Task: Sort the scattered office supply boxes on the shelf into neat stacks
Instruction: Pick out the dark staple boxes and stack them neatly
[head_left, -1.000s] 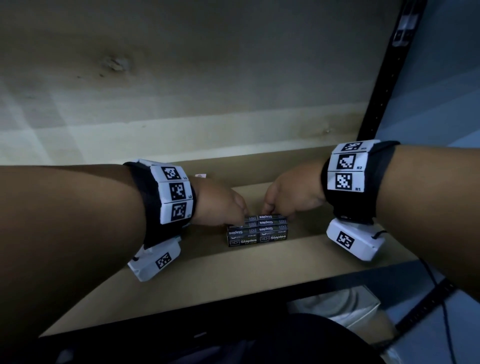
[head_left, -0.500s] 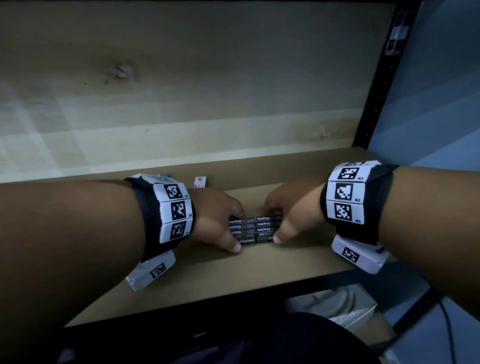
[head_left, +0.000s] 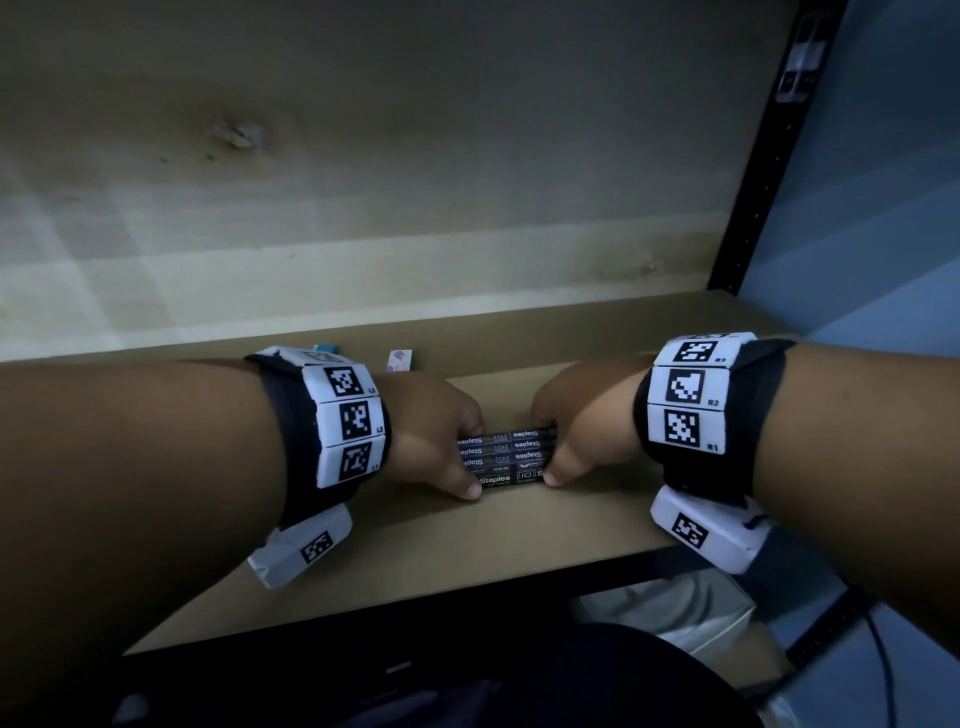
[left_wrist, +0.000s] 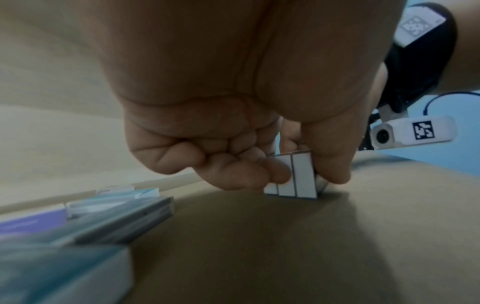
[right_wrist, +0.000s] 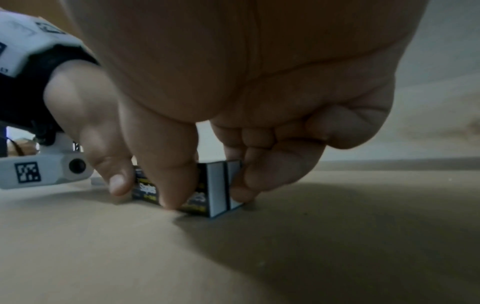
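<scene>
Nearest the person, on the bare front of the shelf board (head_left: 467, 545), nothing is lying in the way. Just beyond, the left hand (head_left: 436, 436) and the right hand (head_left: 582, 423) are clamping the block of staple boxes (head_left: 506, 457) from opposite ends, thumbs curling round the near face and fingers round the far side, so both hands are gripping it. In the left wrist view the fingertips (left_wrist: 275, 174) are pressing on the pale end flaps while the block is sitting on the board, apparently several slim boxes standing side by side on edge. That loose grouping looks like the main risk: if the squeeze is uneven or the hands are lifting too early, a middle box is likely to slip out or the row to fan open and topple. Pushing it sideways could also skew the edges. Farther back, near the rear wall, a small purple-and-white box (head_left: 400, 359) and a teal box (head_left: 326, 349) are waiting; the left wrist camera shows more teal and purple boxes (left_wrist: 78, 216) beside that hand, close enough for the forearm to knock them.
</scene>
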